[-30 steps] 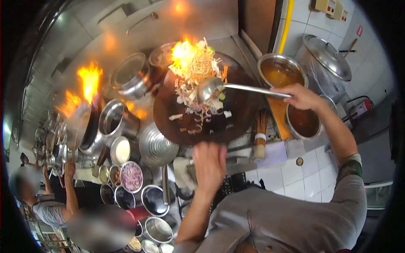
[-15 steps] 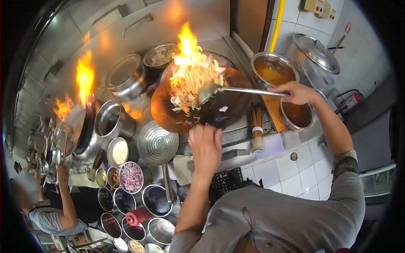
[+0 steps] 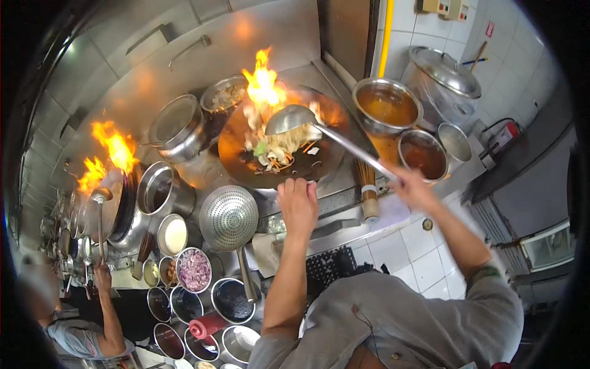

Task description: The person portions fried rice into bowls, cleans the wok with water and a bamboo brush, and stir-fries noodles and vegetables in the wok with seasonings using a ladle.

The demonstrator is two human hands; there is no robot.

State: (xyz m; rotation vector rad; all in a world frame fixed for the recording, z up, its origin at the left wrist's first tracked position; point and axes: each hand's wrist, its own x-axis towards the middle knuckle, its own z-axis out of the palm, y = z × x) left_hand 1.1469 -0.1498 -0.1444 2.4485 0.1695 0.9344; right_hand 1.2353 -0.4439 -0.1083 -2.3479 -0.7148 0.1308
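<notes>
One ladle (image 3: 291,119) in right grip (image 3: 415,188), one wok (image 3: 235,149) in left grip (image 3: 298,206)

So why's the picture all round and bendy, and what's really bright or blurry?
In the head view, black corners and curved edges suggest a very wide lens; also there, the flames above the wok are very bright, their glow mirrored on the steel backsplash; in the same head view, the right hand looks smeared, probably by motion, while the perforated skimmer looks sharper.
</notes>
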